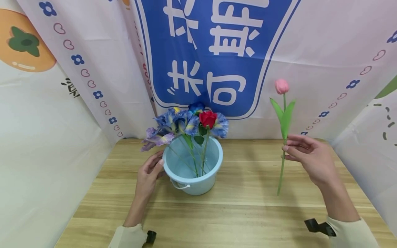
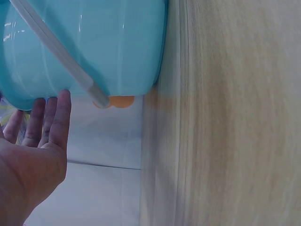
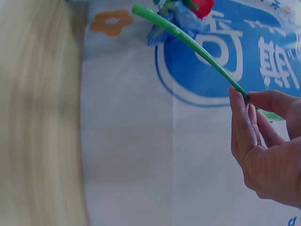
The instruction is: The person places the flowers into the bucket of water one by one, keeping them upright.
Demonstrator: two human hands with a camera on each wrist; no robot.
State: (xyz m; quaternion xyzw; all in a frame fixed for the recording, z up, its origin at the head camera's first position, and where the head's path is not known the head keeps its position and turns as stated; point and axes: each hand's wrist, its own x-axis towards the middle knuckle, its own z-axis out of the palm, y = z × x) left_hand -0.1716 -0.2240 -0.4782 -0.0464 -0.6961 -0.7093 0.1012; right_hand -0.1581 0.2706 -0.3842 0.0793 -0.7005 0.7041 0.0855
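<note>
A light blue bucket (image 1: 198, 186) stands on the wooden table, holding several artificial flowers: blue and purple irises (image 1: 183, 120), a red rose (image 1: 208, 119) and a darker blue bloom behind. My left hand (image 1: 150, 172) rests against the bucket's left side, thumb near the rim. In the left wrist view its fingers (image 2: 59, 120) extend fairly straight to the bucket wall, beside the white handle (image 2: 56, 49). To the right, my right hand (image 1: 310, 156) pinches the green stem of a pink tulip (image 1: 282, 86) between thumb and fingers. The tulip is upright, bloom up, apart from the bucket.
Behind the table (image 1: 248, 206) hangs a white cloth with a large blue panel (image 1: 198, 69) and white characters. Patterned cloth also covers the left and right sides. A black strap (image 1: 319, 227) is at the right sleeve.
</note>
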